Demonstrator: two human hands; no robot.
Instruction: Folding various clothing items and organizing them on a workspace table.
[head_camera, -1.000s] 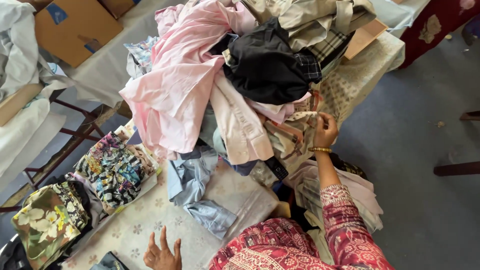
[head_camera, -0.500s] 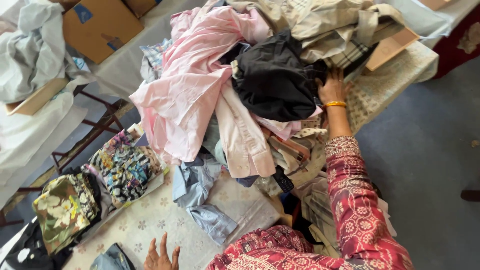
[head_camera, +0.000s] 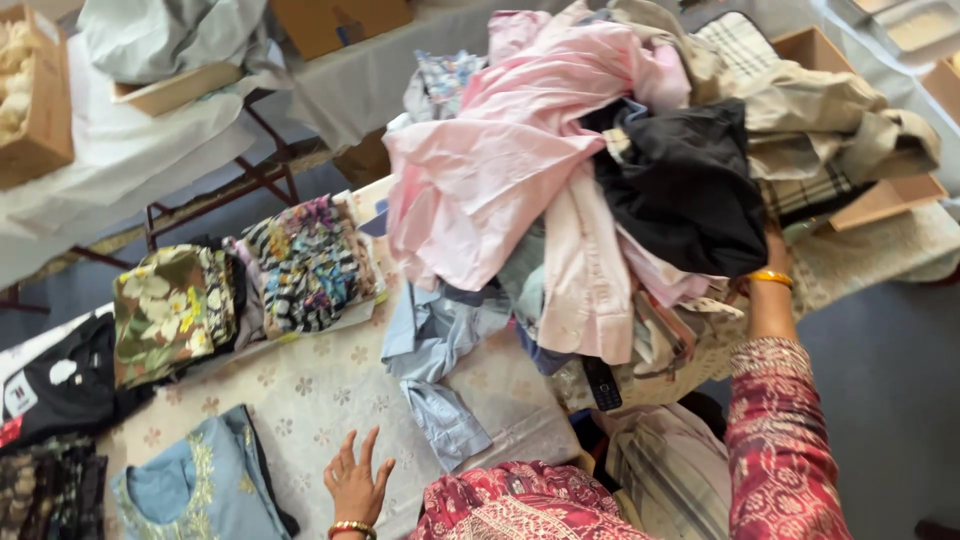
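Left hand (head_camera: 355, 482) flat, fingers spread; right hand hidden under black garment (head_camera: 690, 190)

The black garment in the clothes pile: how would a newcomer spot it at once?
Find the big heap of clothes on the patterned table. The black garment drapes its right side, just above the right hand with the gold bangle. It is the only dark piece among pink and beige.

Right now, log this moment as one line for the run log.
left hand: open, flat on floral tablecloth | right hand: reaching into clothes pile, under black garment, fingers hidden | folded patterned stacks lie at left
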